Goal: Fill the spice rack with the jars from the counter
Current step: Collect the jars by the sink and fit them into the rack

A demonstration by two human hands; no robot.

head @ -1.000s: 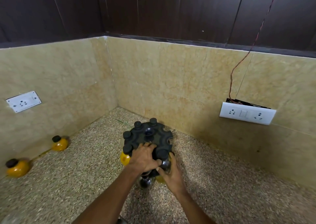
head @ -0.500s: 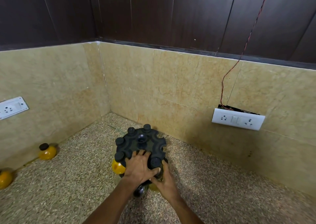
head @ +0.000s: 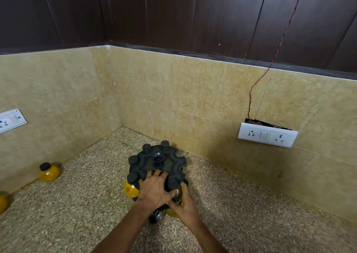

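A round black spice rack (head: 160, 162) stands on the speckled counter (head: 77, 214) near the corner. Several yellow jars with black caps hang in its edge slots, one at the near left (head: 130, 190). My left hand (head: 155, 191) rests flat on the rack's near top, fingers spread. My right hand (head: 184, 207) grips a yellow jar at the rack's near right slot; its black cap (head: 172, 183) shows above the rack top and most of its body is hidden by my fingers. Two loose yellow jars stand by the left wall, one nearer the corner (head: 48, 172) and one at the frame's edge (head: 2, 202).
Tiled walls close the counter at the back and left. A white socket plate (head: 267, 135) with a red wire above it sits on the back wall, and another socket plate (head: 10, 120) is on the left wall. The rack's right-side slots (head: 182, 168) hold nothing.
My head has shifted, so the rack and loose jars sit differently in view. Both hands stay at the rack's near side, the right still holding the jar in the slot.
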